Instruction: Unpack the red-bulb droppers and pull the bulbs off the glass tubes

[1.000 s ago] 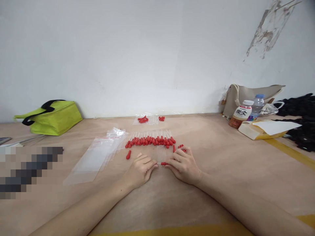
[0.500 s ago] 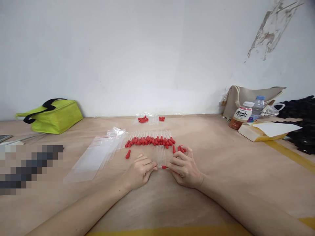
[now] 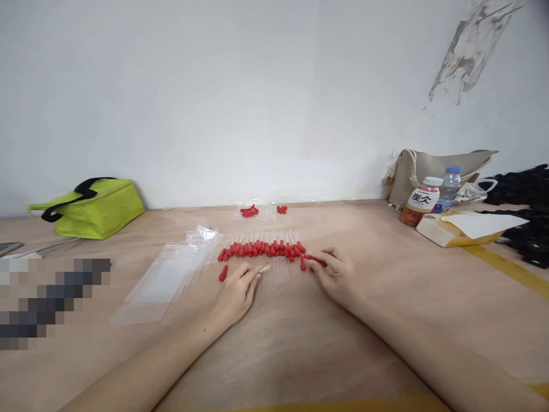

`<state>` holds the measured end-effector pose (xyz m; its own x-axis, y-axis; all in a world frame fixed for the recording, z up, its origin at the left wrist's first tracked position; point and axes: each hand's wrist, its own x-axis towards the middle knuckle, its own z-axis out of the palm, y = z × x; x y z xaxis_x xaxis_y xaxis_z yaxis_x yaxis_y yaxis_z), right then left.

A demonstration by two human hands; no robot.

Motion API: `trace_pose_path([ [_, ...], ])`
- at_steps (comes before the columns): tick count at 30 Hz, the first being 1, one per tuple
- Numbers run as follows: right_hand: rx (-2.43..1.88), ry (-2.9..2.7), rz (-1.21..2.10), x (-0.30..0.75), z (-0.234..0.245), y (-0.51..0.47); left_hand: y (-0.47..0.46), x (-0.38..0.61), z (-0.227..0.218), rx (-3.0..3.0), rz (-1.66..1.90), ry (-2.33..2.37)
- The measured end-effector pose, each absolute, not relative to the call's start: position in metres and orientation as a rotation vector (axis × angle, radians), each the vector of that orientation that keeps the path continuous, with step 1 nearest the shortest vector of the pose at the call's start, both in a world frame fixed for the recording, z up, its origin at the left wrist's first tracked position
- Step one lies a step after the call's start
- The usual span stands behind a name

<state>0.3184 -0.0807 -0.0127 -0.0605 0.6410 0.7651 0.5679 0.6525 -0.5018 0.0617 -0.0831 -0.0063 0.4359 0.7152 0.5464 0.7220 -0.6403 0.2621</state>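
My left hand point(image 3: 237, 293) is closed in a pinch on a clear dropper tube point(image 3: 266, 268), whose end sticks out to the right of the fingertips. My right hand point(image 3: 337, 274) is over the small group of loose red rubber bulbs point(image 3: 303, 263), thumb and fingers closed round one red bulb point(image 3: 318, 260). Between the hands several bare clear tubes point(image 3: 282, 277) lie side by side. Beyond them stretches a row of droppers with red bulbs point(image 3: 261, 248), bulb ends toward me. Another red bulb point(image 3: 223, 273) lies alone beside my left hand.
Clear zip bags point(image 3: 158, 280) lie to the left, with a lime-green bag point(image 3: 100, 209) behind. Bagged red bulbs point(image 3: 249, 211) rest near the wall. Two bottles point(image 3: 422, 201), a beige bag point(image 3: 454, 163) and an open carton point(image 3: 441, 232) stand at right.
My hands have moved apart. The right hand went up and right to the loose bulbs; the left moved slightly up and left. The tube and bulb joined between them earlier no longer show there.
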Motion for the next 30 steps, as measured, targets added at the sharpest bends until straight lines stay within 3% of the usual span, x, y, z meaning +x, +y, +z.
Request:
trace_pose_path([
  [7, -1.195, -1.551, 0.309, 0.332, -0.015, -0.057, -0.072, 0.069, -0.009, -2.59, -1.011, -1.397],
  [18, -1.382, -1.887, -0.156, 0.326, -0.004, -0.069, -0.076, 0.085, -0.001, -2.712, -1.047, -1.367],
  [30, -1.352, -1.994, -0.218, 0.328, -0.005, -0.067, -0.089, 0.088, 0.005, -2.912, -1.0, -1.477],
])
